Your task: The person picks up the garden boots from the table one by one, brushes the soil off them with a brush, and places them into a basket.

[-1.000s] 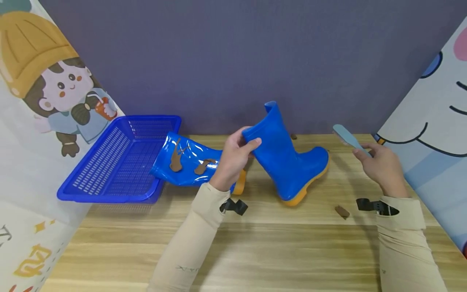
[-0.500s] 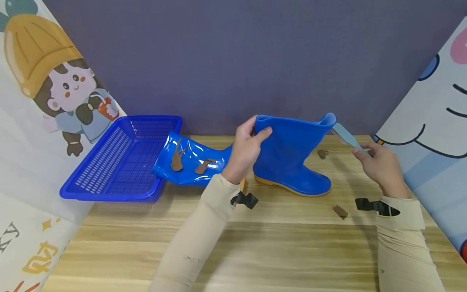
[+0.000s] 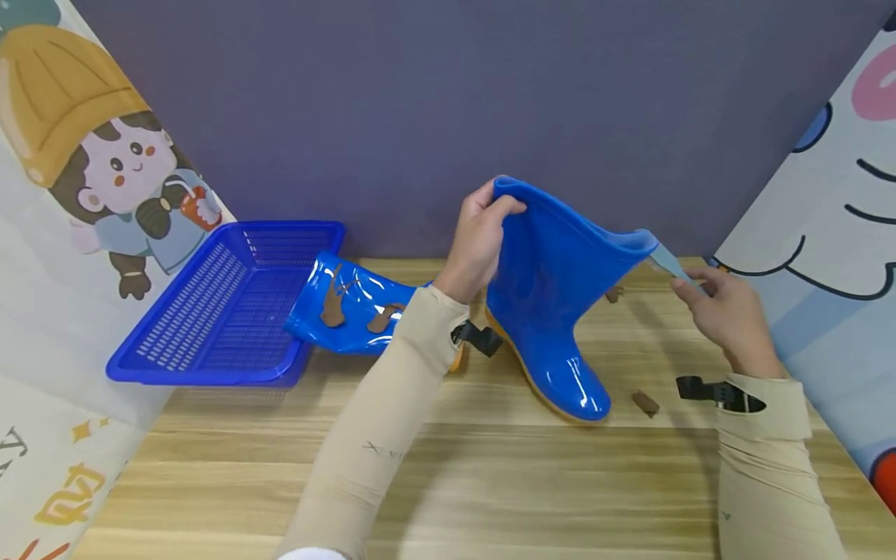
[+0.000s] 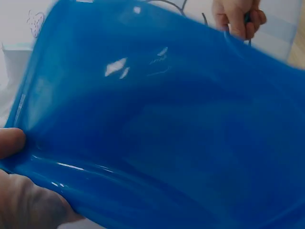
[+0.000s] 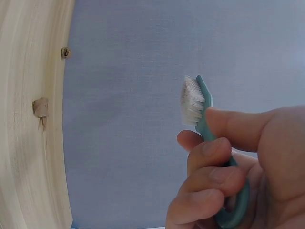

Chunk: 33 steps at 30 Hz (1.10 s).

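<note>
L hand [image 3: 479, 241]: pinches held boot [image 3: 549, 292] at its top, tilted over table [image 3: 532, 482], right of lying boot [image 3: 360, 295]
R hand [image 3: 731, 319]: grips brush [image 5: 205, 107]; boot contact I can't tell
Brushing: I'd advise firm L grip, short light strokes, each side checked

The tilted boot [image 3: 553, 264] in my left grip [image 3: 479, 239] blocks a straight leftward path for my right grip [image 3: 728, 315] and its brush [image 5: 202, 106]. Farther left, the lying boot [image 3: 358, 311] and the basket [image 3: 203, 381] crowd me; the grey wall [image 3: 434, 124] closes the far side. I could pass over the near counter [image 3: 581, 482], between my forearms [image 3: 371, 432].
</note>
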Each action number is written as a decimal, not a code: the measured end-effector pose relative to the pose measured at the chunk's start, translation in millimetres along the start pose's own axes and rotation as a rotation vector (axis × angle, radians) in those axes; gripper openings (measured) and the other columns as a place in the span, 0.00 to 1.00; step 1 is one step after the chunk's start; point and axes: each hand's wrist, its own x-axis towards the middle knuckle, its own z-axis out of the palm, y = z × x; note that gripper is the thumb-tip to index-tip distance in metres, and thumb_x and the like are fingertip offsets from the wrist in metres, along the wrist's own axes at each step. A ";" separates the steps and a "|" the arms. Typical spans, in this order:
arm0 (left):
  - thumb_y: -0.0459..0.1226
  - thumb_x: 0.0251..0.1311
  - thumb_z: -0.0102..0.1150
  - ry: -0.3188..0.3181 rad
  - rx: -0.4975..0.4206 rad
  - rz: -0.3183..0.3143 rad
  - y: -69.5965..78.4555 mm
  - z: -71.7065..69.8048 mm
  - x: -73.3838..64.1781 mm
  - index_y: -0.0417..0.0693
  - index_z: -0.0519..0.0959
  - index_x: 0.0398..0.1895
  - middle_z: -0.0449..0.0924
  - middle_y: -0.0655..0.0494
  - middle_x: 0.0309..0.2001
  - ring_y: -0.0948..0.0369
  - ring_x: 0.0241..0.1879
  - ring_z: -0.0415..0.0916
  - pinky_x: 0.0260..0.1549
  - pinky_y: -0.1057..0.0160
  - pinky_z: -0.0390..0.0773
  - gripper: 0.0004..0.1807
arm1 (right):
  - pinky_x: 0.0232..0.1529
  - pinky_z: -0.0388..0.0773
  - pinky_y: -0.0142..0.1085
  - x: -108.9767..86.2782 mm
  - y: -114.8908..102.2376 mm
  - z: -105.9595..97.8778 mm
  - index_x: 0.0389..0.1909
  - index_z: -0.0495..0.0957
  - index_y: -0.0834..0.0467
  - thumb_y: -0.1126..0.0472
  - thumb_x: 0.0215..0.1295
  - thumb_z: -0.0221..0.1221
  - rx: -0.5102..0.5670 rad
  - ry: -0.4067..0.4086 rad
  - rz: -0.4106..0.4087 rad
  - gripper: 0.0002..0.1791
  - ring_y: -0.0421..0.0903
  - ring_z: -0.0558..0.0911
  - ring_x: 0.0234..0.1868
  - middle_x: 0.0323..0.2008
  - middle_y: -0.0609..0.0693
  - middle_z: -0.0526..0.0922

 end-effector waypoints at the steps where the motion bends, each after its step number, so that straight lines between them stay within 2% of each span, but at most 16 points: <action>1: 0.22 0.68 0.46 0.003 -0.030 -0.010 -0.1 1.2 3.1 0.45 0.67 0.24 0.61 0.56 0.27 0.59 0.34 0.63 0.42 0.65 0.64 0.15 | 0.25 0.70 0.39 0.2 -0.2 0.1 0.74 0.65 0.66 0.38 0.79 0.45 0.006 -0.003 0.000 0.39 0.51 0.75 0.33 0.49 0.68 0.78; 3: 0.21 0.67 0.46 0.007 -0.086 -0.043 -0.9 4.4 8.5 0.44 0.70 0.27 0.65 0.57 0.28 0.60 0.36 0.65 0.44 0.65 0.65 0.13 | 0.26 0.71 0.39 0.2 -0.5 0.1 0.74 0.63 0.66 0.37 0.79 0.44 0.020 -0.012 0.004 0.40 0.54 0.75 0.36 0.51 0.69 0.77; 8: 0.20 0.63 0.45 0.013 -0.187 -0.115 -11.6 14.4 17.9 0.42 0.77 0.35 0.75 0.56 0.33 0.61 0.36 0.72 0.40 0.68 0.75 0.12 | 0.29 0.72 0.40 0.6 -0.9 1.6 0.76 0.61 0.65 0.38 0.79 0.43 0.023 -0.020 0.014 0.40 0.58 0.76 0.41 0.53 0.71 0.76; 10: 0.19 0.62 0.45 0.015 -0.206 -0.136 -19.5 17.4 22.2 0.41 0.77 0.36 0.76 0.56 0.33 0.61 0.35 0.73 0.36 0.68 0.76 0.13 | 0.29 0.71 0.40 1.3 -1.0 1.9 0.76 0.61 0.65 0.39 0.80 0.43 0.016 -0.018 0.015 0.39 0.56 0.76 0.39 0.52 0.70 0.76; 15: 0.20 0.62 0.45 0.014 -0.224 -0.208 -40.2 17.9 32.5 0.41 0.77 0.40 0.76 0.56 0.34 0.61 0.34 0.72 0.35 0.67 0.75 0.13 | 0.24 0.69 0.40 1.2 -1.6 2.5 0.75 0.63 0.65 0.39 0.79 0.44 0.001 -0.002 0.012 0.38 0.50 0.74 0.29 0.46 0.67 0.77; 20: 0.20 0.61 0.46 0.031 -0.223 -0.264 -55.7 14.4 43.1 0.43 0.77 0.34 0.73 0.57 0.31 0.62 0.33 0.71 0.36 0.66 0.73 0.12 | 0.22 0.68 0.40 1.0 -0.5 2.9 0.75 0.64 0.65 0.40 0.80 0.45 -0.002 0.007 0.005 0.38 0.47 0.72 0.25 0.45 0.67 0.78; 24: 0.22 0.62 0.46 0.020 -0.175 -0.298 -64.7 8.7 48.2 0.44 0.72 0.30 0.69 0.57 0.31 0.61 0.36 0.69 0.43 0.64 0.71 0.10 | 0.22 0.68 0.41 1.6 0.0 3.3 0.75 0.63 0.64 0.38 0.79 0.45 0.002 0.001 0.006 0.39 0.46 0.72 0.25 0.45 0.66 0.78; 25: 0.23 0.63 0.46 0.013 -0.150 -0.301 -66.1 7.1 48.5 0.44 0.71 0.32 0.68 0.56 0.32 0.60 0.37 0.69 0.45 0.63 0.70 0.09 | 0.22 0.68 0.41 1.8 0.1 3.4 0.75 0.63 0.64 0.37 0.79 0.44 0.004 -0.003 0.008 0.39 0.46 0.72 0.25 0.45 0.65 0.78; 27: 0.26 0.65 0.47 0.010 -0.072 -0.293 -66.6 4.1 46.6 0.41 0.75 0.43 0.73 0.56 0.40 0.61 0.42 0.71 0.50 0.61 0.72 0.08 | 0.23 0.69 0.41 2.1 0.6 3.4 0.76 0.62 0.64 0.37 0.79 0.44 0.007 -0.012 0.013 0.39 0.46 0.72 0.25 0.45 0.65 0.78; 31: 0.35 0.71 0.51 0.040 0.166 -0.197 -60.4 -1.0 34.2 0.43 0.69 0.68 0.76 0.51 0.58 0.59 0.52 0.76 0.60 0.57 0.77 0.23 | 0.25 0.70 0.41 2.7 1.1 3.2 0.76 0.61 0.64 0.38 0.79 0.44 0.008 -0.022 0.023 0.39 0.47 0.73 0.29 0.48 0.66 0.77; 32: 0.36 0.72 0.52 0.057 0.214 -0.160 -57.7 -2.1 29.3 0.43 0.66 0.71 0.75 0.49 0.61 0.59 0.55 0.76 0.62 0.57 0.77 0.26 | 0.25 0.70 0.41 2.8 1.0 3.1 0.76 0.61 0.64 0.38 0.79 0.44 0.008 -0.024 0.024 0.39 0.48 0.74 0.30 0.49 0.66 0.76; 33: 0.38 0.73 0.52 0.067 0.261 -0.121 -54.8 -3.0 24.0 0.44 0.66 0.69 0.75 0.47 0.60 0.57 0.55 0.76 0.61 0.57 0.77 0.24 | 0.26 0.71 0.40 2.9 0.9 3.1 0.76 0.61 0.64 0.38 0.79 0.43 0.008 -0.023 0.024 0.40 0.48 0.74 0.31 0.50 0.67 0.76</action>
